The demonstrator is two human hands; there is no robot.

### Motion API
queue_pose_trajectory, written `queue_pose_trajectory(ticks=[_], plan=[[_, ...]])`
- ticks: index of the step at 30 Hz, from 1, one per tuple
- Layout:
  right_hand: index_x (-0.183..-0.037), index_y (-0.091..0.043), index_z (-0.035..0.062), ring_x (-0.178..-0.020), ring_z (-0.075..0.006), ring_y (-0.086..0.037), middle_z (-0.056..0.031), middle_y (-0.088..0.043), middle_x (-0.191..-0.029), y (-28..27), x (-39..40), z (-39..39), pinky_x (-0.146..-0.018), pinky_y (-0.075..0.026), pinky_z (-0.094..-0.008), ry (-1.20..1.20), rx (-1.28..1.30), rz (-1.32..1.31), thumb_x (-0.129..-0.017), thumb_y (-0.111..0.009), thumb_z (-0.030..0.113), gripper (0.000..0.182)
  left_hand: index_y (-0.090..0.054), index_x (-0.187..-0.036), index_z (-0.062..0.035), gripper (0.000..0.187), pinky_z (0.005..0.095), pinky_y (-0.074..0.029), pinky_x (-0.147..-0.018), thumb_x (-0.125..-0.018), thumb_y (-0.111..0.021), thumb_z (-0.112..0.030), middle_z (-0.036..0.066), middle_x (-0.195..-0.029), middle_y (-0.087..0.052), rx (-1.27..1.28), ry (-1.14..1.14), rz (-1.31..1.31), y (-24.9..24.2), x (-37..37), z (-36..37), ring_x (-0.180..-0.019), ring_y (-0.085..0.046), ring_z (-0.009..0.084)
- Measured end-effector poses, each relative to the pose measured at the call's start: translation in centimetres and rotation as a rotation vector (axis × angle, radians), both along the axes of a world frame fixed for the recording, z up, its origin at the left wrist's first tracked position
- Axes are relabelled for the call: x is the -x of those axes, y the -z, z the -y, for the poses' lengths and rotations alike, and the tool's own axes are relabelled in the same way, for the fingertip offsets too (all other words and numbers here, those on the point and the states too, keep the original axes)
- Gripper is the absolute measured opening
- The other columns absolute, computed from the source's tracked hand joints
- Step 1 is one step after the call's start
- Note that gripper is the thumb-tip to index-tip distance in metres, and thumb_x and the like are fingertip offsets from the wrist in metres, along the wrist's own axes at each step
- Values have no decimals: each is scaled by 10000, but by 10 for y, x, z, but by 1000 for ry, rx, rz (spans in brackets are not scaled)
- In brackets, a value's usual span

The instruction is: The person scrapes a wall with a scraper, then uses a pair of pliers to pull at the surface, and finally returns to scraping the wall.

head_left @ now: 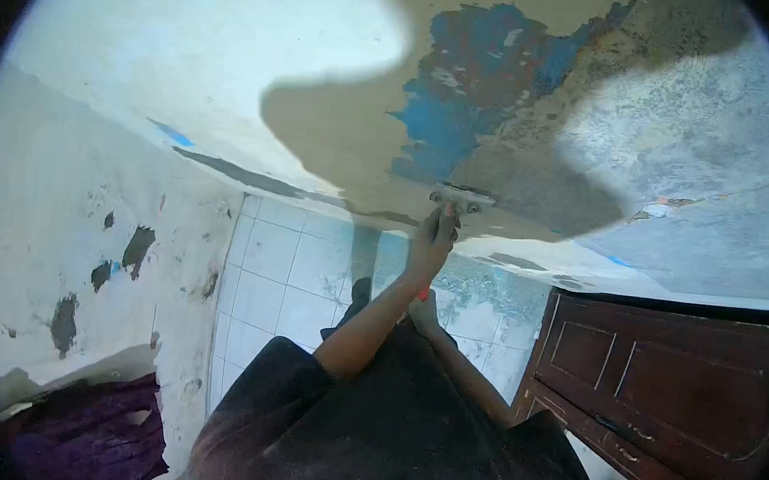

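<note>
Scraper (460,195) in raised hand (430,244) — flat against peeling, blue-patched ceiling (471,92).

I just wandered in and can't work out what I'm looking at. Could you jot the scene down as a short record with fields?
Surface worked on: peeling ceiling, bare tan patches with blue and red-brown paint remnants
Raised hand: gripping a handle, pressing a flat metal scraper blade against the ceiling
Other hand: lower on the same handle; a bit of red shows there
Which hand is left or right: cannot tell
Clothing: dark short sleeves
Walls: white tiles; flaking white plaster
Right side: brown panelled wooden door
Lower left: purple cloth
</note>
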State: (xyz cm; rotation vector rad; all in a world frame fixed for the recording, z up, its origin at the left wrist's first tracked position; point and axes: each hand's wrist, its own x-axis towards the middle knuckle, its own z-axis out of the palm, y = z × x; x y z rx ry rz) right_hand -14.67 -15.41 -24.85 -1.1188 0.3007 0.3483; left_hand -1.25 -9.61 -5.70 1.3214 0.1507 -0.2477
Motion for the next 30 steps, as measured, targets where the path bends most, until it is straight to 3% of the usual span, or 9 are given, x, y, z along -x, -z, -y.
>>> queue_pose_trajectory(ticks=[4,7,10,12,22,25,27,28,30], plan=[[-735,-496,124,-464,-184,-447,-31,-485,-592,-21,-5,-9,-426,-350,-327,-117,370,84,-901,-483,367,294,-530,-837,-42,513,273,-345,-525,-972,-368,-510,6,-623,-450,-17,8,34,-9,-3,-5,-556,-416,98],[-780,-492,134,-513,-169,-472,-20,-479,-636,54,10,-4,-457,-379,-317,-22,-157,-132,-903,-447,394,292,-519,-872,-43,449,272,-346,-518,-989,-367,-449,5,-651,-455,-84,79,11,33,6,-6,-575,-420,90],[-788,-475,147,-547,-155,-480,-12,-469,-667,41,5,-2,-482,-394,-314,-57,21,-71,-908,-438,360,248,-499,-870,-40,441,279,-350,-517,-994,-355,-438,3,-645,-438,-95,143,62,27,15,-15,-569,-413,90],[-630,-532,65,-434,-102,-459,0,-491,-510,-22,-13,-13,-386,-318,-274,-46,257,-82,-884,-541,137,264,-478,-855,-45,436,289,-350,-524,-998,-350,-437,1,-644,-422,-87,124,12,31,16,-13,-561,-394,99],[-631,-523,55,-426,-107,-461,-17,-495,-501,-14,-3,-24,-387,-333,-268,36,173,48,-881,-511,83,252,-517,-873,-45,468,259,-336,-503,-971,-411,-490,0,-636,-438,-155,76,80,11,12,-17,-559,-421,92],[-691,-484,103,-487,-124,-460,8,-477,-586,70,17,-7,-434,-348,-311,27,-448,-201,-866,-542,192,205,-518,-858,-22,445,299,-360,-505,-971,-431,-443,26,-633,-455,-34,80,4,28,16,-16,-559,-435,118],[-671,-477,92,-456,-140,-459,3,-485,-596,3,6,-13,-414,-340,-316,-63,406,-2,-846,-572,233,244,-521,-842,-21,451,303,-357,-507,-976,-417,-439,30,-626,-451,-123,-13,223,6,13,-10,-557,-430,124],[-671,-477,92,-456,-140,-459,3,-485,-596,-9,1,-13,-414,-340,-316,-65,405,-9,-846,-572,233,244,-524,-826,-20,459,307,-354,-508,-980,-403,-435,35,-619,-446,-215,-106,438,-9,13,-9,-555,-426,130],[-694,-486,97,-461,-141,-472,-3,-474,-589,-25,-3,-17,-413,-352,-319,0,327,192,-848,-577,230,222,-515,-780,-23,481,314,-344,-509,-988,-373,-432,32,-600,-439,-192,82,149,-26,8,-21,-556,-417,143]])
